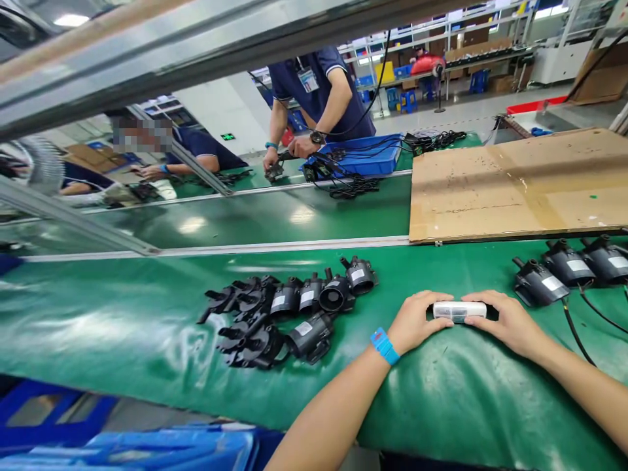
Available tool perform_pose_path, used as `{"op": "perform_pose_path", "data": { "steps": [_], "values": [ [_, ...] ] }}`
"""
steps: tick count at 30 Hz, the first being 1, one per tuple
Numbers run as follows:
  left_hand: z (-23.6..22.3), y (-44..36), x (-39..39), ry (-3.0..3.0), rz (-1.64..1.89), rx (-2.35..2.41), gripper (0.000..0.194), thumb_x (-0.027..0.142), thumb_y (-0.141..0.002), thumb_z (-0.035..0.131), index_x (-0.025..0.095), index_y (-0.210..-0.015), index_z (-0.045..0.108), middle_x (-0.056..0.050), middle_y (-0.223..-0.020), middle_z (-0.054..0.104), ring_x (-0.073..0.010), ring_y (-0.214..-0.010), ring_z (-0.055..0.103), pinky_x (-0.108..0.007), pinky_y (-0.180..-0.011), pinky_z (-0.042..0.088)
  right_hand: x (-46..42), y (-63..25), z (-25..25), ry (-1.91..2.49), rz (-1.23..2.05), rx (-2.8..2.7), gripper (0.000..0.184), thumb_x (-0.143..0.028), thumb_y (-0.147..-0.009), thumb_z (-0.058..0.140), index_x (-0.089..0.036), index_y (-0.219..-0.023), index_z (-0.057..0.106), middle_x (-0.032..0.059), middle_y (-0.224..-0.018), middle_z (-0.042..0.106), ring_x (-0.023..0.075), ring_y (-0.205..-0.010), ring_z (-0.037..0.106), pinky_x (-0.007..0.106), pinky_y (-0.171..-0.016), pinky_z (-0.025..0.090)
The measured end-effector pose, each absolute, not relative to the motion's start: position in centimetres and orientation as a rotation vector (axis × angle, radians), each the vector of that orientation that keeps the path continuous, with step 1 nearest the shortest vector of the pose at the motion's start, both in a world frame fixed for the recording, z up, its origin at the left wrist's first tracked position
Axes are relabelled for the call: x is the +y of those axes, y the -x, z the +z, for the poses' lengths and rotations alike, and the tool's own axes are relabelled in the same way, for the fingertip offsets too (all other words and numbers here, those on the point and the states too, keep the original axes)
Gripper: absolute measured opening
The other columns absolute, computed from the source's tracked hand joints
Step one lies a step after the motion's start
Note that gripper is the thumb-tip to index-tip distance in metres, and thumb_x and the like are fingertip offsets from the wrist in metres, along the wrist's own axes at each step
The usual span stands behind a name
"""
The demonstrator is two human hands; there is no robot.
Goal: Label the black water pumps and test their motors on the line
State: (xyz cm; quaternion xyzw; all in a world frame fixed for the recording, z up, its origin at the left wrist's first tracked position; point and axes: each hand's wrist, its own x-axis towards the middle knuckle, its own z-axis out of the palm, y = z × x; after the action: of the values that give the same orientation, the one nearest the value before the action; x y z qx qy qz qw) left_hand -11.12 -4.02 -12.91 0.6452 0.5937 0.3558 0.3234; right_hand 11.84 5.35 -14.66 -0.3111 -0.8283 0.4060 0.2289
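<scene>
My left hand (417, 320) and my right hand (505, 320) both grip a small black part topped by a white labelled strip (458, 310), resting on the green mat (147, 327). Fingers of both hands curl round its ends. A blue wristband (384, 345) is on my left wrist. To the left lies a pile of several black pump-like parts with white labels (289, 311). At the right stand three more black parts with cables (569, 268).
A brown cardboard sheet (520, 183) lies on the conveyor belt (269, 216) beyond. Across it, a person in a dark shirt (318, 91) works beside a blue tray (363, 157) with cables. Another seated person (196, 154) is at left. Blue bins (122, 445) sit below.
</scene>
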Motion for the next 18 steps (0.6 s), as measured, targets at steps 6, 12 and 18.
{"op": "perform_pose_path", "data": {
  "steps": [6, 12, 18],
  "values": [
    [-12.9, 10.6, -4.0, -1.482, 1.025, 1.559, 0.031, 0.047, -0.085, 0.075, 0.022, -0.104, 0.081, -0.006, -0.101, 0.080, -0.0239, -0.092, 0.071, -0.031, -0.083, 0.050, 5.0, -12.1, -14.4, 0.930, 1.286, -2.216, 0.037, -0.057, -0.095, 0.062, -0.026, -0.109, 0.077, 0.0046, -0.107, 0.076, 0.0285, -0.099, 0.069, 0.042, -0.089, 0.052],
    [-13.6, 10.5, -3.8, -1.221, 1.125, 1.486, 0.043, 0.058, -0.082, 0.073, 0.015, -0.085, 0.078, -0.004, -0.077, 0.073, -0.0174, -0.070, 0.062, -0.025, -0.064, 0.044, 4.6, -11.7, -14.4, 0.859, 1.622, -1.965, 0.050, -0.053, -0.088, 0.074, -0.021, -0.124, 0.066, 0.0068, -0.105, 0.074, 0.0236, -0.088, 0.068, 0.036, -0.077, 0.054],
    [-13.5, 9.7, -3.4, -0.926, 1.219, 1.370, 0.061, 0.073, -0.075, 0.073, 0.012, -0.082, 0.072, -0.002, -0.071, 0.066, -0.0121, -0.062, 0.055, -0.022, -0.056, 0.044, 4.5, -11.1, -13.9, 0.891, 1.920, -1.648, 0.072, -0.059, -0.090, 0.070, -0.018, -0.144, 0.045, 0.0036, -0.082, 0.070, 0.0182, -0.067, 0.067, 0.026, -0.055, 0.048]
  ]
}}
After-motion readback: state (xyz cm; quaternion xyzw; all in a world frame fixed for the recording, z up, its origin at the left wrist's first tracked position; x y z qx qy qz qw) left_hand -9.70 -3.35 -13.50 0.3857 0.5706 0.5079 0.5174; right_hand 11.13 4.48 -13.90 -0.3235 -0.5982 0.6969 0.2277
